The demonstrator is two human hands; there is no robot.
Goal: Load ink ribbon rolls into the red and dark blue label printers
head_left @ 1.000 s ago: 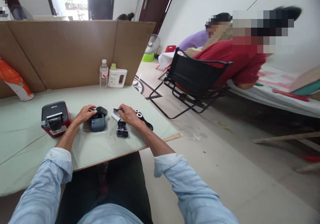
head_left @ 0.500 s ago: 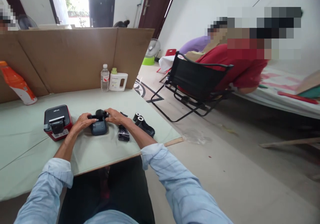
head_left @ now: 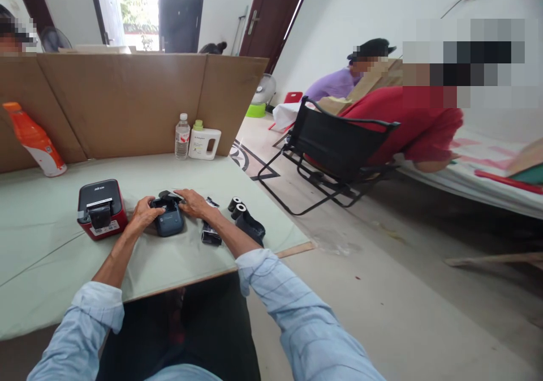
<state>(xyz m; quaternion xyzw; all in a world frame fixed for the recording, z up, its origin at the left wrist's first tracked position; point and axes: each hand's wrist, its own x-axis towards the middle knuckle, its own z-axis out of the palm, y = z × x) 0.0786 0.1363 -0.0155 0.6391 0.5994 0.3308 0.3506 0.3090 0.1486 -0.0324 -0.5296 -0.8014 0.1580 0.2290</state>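
Blue-grey device [head_left: 170, 225] between both hands [head_left: 143, 213] [head_left: 193, 203], black-and-red machine [head_left: 111, 204], white logo [head_left: 99, 188] unreadable

No lettering on your table [head_left: 38, 211] was sharp enough to read; your black-and-red boxy machine [head_left: 102, 208] bore a short pale mark [head_left: 99, 188] on top and a white label [head_left: 104, 228] low on its front, the white jug [head_left: 204, 143] had tiny print, the clear bottle [head_left: 181, 150] a red-and-white wrapper [head_left: 182, 137], and the orange bottle [head_left: 31, 129] small markings on its white lower part
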